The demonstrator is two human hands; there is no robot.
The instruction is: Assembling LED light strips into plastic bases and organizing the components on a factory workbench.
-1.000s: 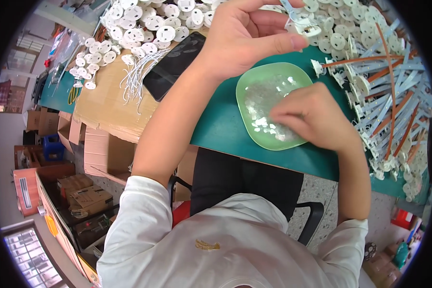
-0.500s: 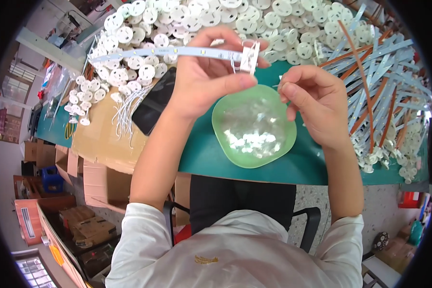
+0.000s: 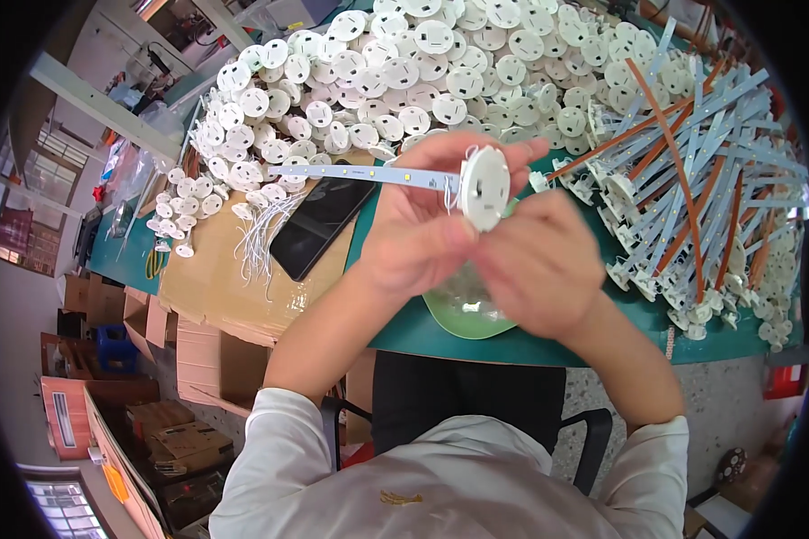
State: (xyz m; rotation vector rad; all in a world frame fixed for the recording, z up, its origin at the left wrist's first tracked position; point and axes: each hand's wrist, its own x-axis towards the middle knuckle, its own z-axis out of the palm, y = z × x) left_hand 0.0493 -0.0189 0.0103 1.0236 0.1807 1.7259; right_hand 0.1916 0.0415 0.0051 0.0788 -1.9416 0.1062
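Raised over the table, my left hand (image 3: 400,247) grips a white round lamp base (image 3: 487,190), its flat face with small slots turned outward to the right. From the base a thin LED strip (image 3: 351,171) stretches left, and short white wires loop where the two meet. My right hand (image 3: 544,269) is against or very close to the base's lower right edge. Motion smears its fingers, so whether it holds anything cannot be made out. Partly covered by both hands, a green bowl (image 3: 454,319) with small shiny clear pieces inside rests on the table below.
A large heap of white round lamp bases (image 3: 404,76) fills the far side. Strips fitted with bases (image 3: 728,171) pile up at right, with brown strips among them. At left, a black phone (image 3: 319,229) and white wires (image 3: 259,242) lie on cardboard (image 3: 211,296).
The lamp base has turned from edge-on to showing its round face. My right hand has come left and down to it, over the bowl. The whole view has shifted slightly.
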